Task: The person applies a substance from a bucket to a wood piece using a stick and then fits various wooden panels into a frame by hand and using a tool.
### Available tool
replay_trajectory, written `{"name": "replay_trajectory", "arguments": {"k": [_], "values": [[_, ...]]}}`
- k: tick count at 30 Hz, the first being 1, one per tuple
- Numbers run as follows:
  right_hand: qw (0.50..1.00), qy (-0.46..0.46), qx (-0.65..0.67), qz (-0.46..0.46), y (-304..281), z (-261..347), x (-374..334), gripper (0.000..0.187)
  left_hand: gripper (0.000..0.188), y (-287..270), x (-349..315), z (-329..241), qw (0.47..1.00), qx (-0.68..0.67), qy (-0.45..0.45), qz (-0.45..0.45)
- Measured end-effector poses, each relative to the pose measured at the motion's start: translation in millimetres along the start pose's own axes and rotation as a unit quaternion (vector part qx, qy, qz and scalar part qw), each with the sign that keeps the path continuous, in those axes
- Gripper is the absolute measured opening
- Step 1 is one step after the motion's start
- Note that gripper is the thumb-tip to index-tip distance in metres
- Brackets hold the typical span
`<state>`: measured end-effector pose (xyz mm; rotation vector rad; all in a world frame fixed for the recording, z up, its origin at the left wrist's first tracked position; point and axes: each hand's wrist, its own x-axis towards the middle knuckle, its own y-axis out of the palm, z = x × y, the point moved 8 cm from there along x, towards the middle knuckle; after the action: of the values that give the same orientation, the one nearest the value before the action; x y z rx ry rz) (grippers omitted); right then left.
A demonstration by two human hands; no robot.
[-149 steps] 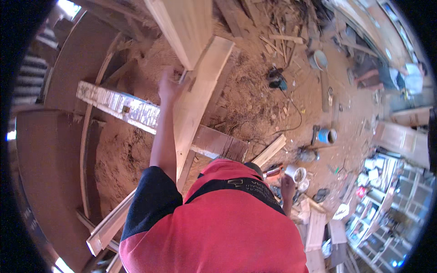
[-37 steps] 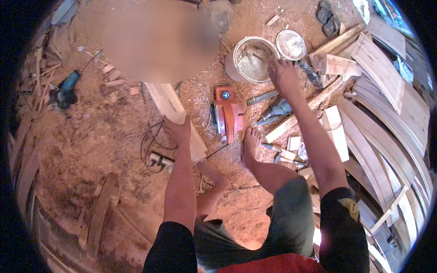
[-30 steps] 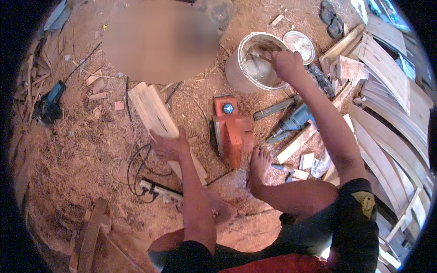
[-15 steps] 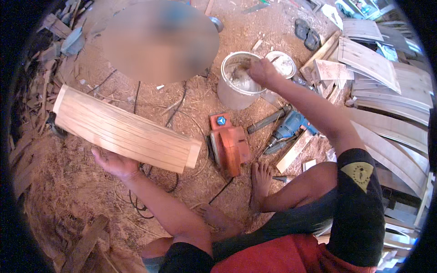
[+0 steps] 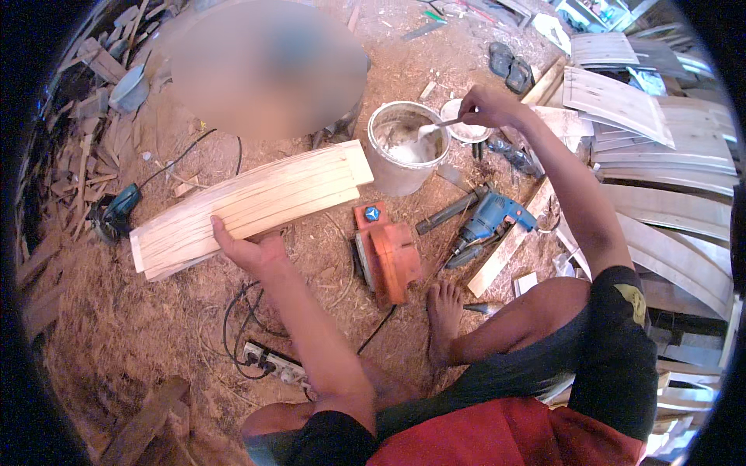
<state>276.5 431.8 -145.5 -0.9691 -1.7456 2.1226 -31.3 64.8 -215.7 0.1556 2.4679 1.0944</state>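
Observation:
My left hand (image 5: 255, 252) grips a long pale wooden panel (image 5: 287, 186) made of joined slats with stepped ends, thumb over its top face and the other fingers hidden beneath. My right hand (image 5: 491, 107) is closed round the handle of a thin tool (image 5: 447, 123) with a white-coated tip; brush or spoon, I cannot tell. That tip is over the mouth of a whitish bucket (image 5: 402, 180), where white paste shows inside. Beside the bucket sits a round white lid or shallow tub (image 5: 472, 130), partly behind my right hand.
An orange power planer (image 5: 392, 264) stands before my foot, with a blue drill (image 5: 493, 221) to its right. Cords and a power strip (image 5: 273, 365) lie near my left forearm. Curved panels (image 5: 622, 101) are stacked at right; scrap wood lines the left. A blurred area covers the far side.
The wooden panel has swung so its right end rises toward the bucket, and my left thumb now lies over it. My right hand has lifted from the bucket toward the right, exposing the tool.

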Motion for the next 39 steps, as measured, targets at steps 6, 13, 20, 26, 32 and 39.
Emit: {"name": "replay_trajectory", "arguments": {"k": [6,13,20,26,32,39], "values": [[0.948,-0.058,0.267,-0.161,-37.3,17.0,-66.9,0.023,0.067,14.0,-15.0,48.4,1.0,-0.005,-0.009,-0.024],[0.967,-0.061,0.058,-0.24,-29.4,90.5,-85.9,0.023,0.066,27.5,-27.2,68.2,0.999,-0.025,-0.035,-0.032],[0.929,-0.095,0.082,-0.347,-34.2,115.5,-81.3,0.026,0.068,19.9,-24.3,58.5,0.997,-0.038,-0.055,-0.043],[0.943,-0.11,0.057,-0.308,-28.1,150.1,-75.0,0.027,0.071,4.1,-10.6,37.2,0.998,-0.044,-0.028,-0.041],[0.949,-0.184,0.084,-0.243,-30.6,159.0,-82.1,0.025,0.071,-4.9,-5.1,17.7,0.997,-0.038,-0.01,-0.065],[0.874,-0.233,0.37,-0.215,-64.5,119.2,-83.9,0.021,0.071,2.5,-5.0,-19.5,0.995,-0.072,0.06,-0.028]]}}
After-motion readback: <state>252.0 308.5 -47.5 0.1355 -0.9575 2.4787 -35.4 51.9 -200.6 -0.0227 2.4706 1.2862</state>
